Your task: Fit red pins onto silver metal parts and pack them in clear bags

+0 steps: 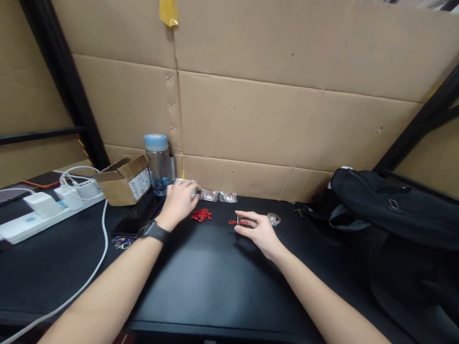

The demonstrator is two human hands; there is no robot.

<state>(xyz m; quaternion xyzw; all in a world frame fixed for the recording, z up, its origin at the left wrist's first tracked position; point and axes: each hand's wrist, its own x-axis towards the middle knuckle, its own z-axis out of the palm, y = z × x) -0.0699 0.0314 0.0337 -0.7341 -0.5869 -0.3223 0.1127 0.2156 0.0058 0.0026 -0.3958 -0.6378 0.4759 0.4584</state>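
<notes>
right at the bottom of the frame we have the near edge of the black table (195, 296), with two bare forearms reaching in over it, and a white cable (106, 230) curving down to the lower left corner. a little deeper, left of centre, there's a small bunch of keys (123, 243) beside a dark flat thing (132, 225), and a black watch (154, 232) on the left wrist. now to the right hand (255, 230), just right of centre: thumb and fingertips closed in a pinch on a small shiny piece (239, 220), held upright, with red loops (232, 222) poking out on both sides of it. just right of that hand, a roll of tape (273, 219). over in the middle, between the hands, a loose pile of red cords (201, 214) lies on the table. the left hand (181, 203) is left of centre, palm down, fingers bent over the leftmost clear packet (186, 182); whether it grips it, i cannot tell. two more clear packets (209, 195) sit in line to its right, near the cardboard wall (254, 117). behind the left hand stands a blue-lidded bottle (158, 164), an open cardboard box (123, 183) beside it, a white power strip (49, 213) at far left, and a black bag (393, 228) fills the right side.
</notes>
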